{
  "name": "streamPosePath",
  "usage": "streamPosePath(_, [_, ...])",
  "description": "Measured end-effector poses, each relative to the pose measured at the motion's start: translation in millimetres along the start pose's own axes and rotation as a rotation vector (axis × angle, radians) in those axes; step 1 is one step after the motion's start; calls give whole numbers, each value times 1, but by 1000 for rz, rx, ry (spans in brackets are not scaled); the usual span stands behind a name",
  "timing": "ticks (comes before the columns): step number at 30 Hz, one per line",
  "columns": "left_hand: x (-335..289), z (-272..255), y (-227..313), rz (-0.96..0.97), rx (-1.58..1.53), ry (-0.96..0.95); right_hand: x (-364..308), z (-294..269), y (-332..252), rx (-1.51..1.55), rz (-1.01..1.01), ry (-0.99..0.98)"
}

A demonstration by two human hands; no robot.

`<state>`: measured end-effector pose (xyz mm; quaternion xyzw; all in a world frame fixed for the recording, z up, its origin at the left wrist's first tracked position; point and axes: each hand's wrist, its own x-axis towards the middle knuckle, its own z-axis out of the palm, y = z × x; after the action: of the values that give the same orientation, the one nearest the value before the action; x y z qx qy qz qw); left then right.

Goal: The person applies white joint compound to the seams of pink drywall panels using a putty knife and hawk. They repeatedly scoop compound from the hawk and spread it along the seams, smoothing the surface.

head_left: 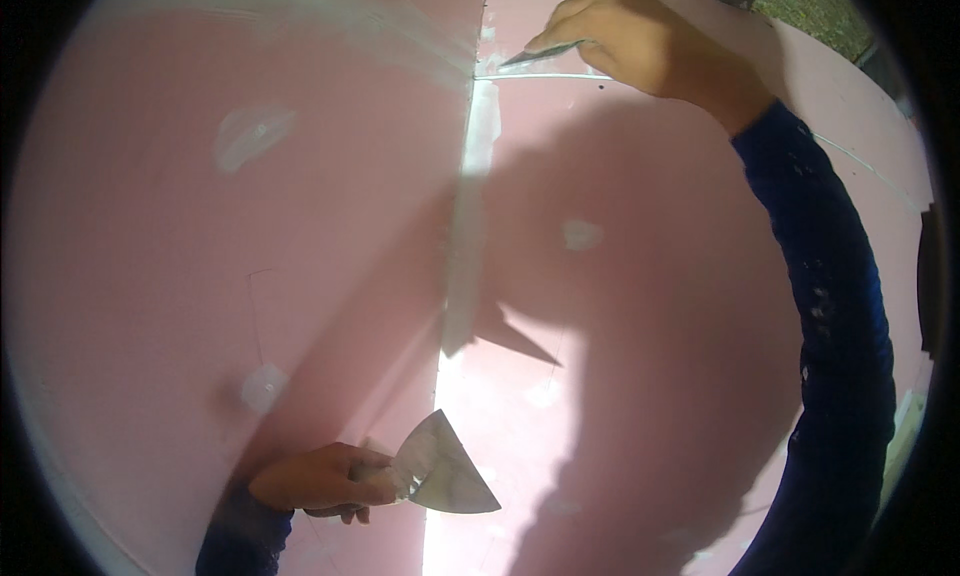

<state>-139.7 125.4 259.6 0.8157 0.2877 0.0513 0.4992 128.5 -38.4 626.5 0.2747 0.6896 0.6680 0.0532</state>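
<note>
My left hand (325, 478) is closed round the handle of a wide putty knife (450, 468), low in the view. Its triangular metal blade points right, in front of the vertical seam (467, 216), which carries a pale band of joint compound. At the top, my right hand (635, 38) grips a second putty knife (540, 54). That blade's tip is close to the corner where the vertical seam meets a horizontal joint (560, 76). I cannot tell whether the edge touches the board. Most of its handle is hidden by the hand.
Pink wallboard fills the view, with a left panel (150, 246) and a right panel (680, 276). Whitish filler patches (580, 236) dot both. Shadows of my arms fall across the boards. Speckled yellow-green material (815, 16) shows past the top right edge.
</note>
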Motion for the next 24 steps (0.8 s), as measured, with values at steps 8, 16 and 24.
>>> streamPosePath(8, [9,-2,-5,112,4,-44,37,95,51,-56,-41,-58])
streamPosePath(16, [10,0,6,9,77,-55,14,144,66,-235,-38,-38])
streamPosePath(24, [12,4,2,63,86,-64,-16,91,77,-213,-116,-37])
